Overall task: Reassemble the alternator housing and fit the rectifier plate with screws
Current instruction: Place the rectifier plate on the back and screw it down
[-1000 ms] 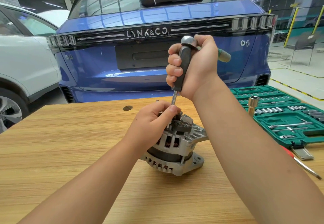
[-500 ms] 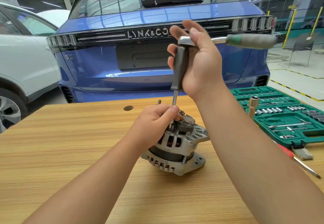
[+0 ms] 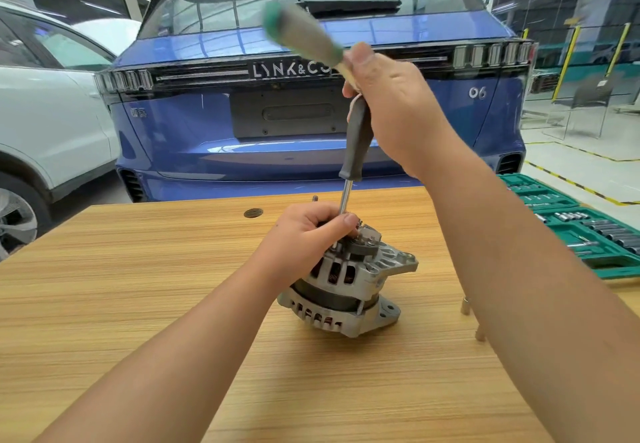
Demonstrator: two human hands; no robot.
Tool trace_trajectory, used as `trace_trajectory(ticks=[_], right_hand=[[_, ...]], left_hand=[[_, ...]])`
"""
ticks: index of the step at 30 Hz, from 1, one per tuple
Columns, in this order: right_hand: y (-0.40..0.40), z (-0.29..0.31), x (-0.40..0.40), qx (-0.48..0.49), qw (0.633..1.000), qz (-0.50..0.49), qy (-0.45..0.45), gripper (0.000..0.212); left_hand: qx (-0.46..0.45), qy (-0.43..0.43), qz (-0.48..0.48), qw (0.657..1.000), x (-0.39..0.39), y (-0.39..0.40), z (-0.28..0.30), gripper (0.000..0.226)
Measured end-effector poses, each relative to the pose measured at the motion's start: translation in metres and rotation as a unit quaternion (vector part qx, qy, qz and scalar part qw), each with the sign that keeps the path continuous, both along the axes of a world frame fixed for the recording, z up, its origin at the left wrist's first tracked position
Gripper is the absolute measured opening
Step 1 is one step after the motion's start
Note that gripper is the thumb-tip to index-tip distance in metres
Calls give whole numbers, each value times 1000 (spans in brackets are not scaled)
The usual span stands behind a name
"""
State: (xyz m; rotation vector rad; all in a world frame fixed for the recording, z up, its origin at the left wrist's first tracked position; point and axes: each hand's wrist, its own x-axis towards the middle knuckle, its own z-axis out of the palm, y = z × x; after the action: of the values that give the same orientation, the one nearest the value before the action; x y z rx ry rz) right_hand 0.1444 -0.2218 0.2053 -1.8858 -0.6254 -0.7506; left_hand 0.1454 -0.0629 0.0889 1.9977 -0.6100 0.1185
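A silver alternator (image 3: 349, 290) stands on the wooden table (image 3: 138, 286), with a dark rectifier part (image 3: 363, 243) on top. My left hand (image 3: 308, 234) grips the alternator's top and pinches the metal shaft of a vertical driver with a black handle (image 3: 356, 141). A ratchet with a grey and green grip (image 3: 304, 34), blurred, is fitted on the driver's top end. My right hand (image 3: 391, 106) is closed around that joint, above the alternator. The driver tip is hidden behind my left fingers.
A green socket set case (image 3: 581, 231) lies open at the table's right edge. Two small sockets (image 3: 465, 305) stand beside my right forearm. A loose bolt (image 3: 315, 198) and a round hole (image 3: 253, 213) are at the table's back. A blue car (image 3: 311, 113) is behind.
The ratchet grip has swung from pointing right to pointing up-left, turned by my right hand. My left hand has stayed on the alternator and the driver shaft.
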Motion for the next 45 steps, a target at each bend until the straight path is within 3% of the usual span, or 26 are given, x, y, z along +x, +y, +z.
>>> trace_trajectory(ticks=[2, 4, 8, 10, 13, 16, 19, 23, 26, 30, 35, 39, 42, 45], right_hand=[[-1, 7, -1, -65, 997, -27, -24, 49], [-1, 17, 1, -67, 996, -54, 7, 50], [-2, 36, 11, 11, 977, -29, 212, 24], [-3, 35, 12, 126, 943, 55, 305, 25], [-6, 23, 11, 285, 849, 181, 407, 33], [-11, 10, 10, 396, 781, 258, 408, 34], [-12, 0, 7, 448, 752, 296, 382, 26], [-9, -6, 3, 453, 760, 314, 346, 18], [-5, -10, 4, 454, 770, 320, 313, 22], [-2, -17, 6, 472, 763, 331, 292, 42], [-1, -25, 5, 501, 764, 313, 260, 25], [7, -30, 5, 493, 805, 264, 198, 8], [11, -32, 5, 463, 848, 219, 138, 12], [12, -34, 5, 437, 868, 205, 119, 11]], left_hand=[[1, 5, 1, 1000, -1, -1, 1, 26], [3, 9, 4, 1000, -1, -2, 1, 25], [3, 9, 4, 1000, 0, -1, 0, 27], [5, 11, 6, 1000, 0, -1, -1, 29], [8, 13, 8, 1000, 1, -1, -1, 28], [7, 18, 9, 1000, 1, 0, -1, 26], [-6, 32, 4, 999, 2, 1, -1, 28], [-39, 36, -15, 998, 2, 3, -1, 50], [-128, 80, -41, 988, 3, 5, -2, 65], [-220, 132, -53, 965, 7, 4, -4, 67], [-235, 126, -59, 962, 10, 3, -6, 69], [-249, 132, -63, 957, 10, 3, -7, 70], [-252, 116, -51, 959, 11, 4, -9, 71], [-235, 88, -40, 967, 10, 4, -12, 69]])
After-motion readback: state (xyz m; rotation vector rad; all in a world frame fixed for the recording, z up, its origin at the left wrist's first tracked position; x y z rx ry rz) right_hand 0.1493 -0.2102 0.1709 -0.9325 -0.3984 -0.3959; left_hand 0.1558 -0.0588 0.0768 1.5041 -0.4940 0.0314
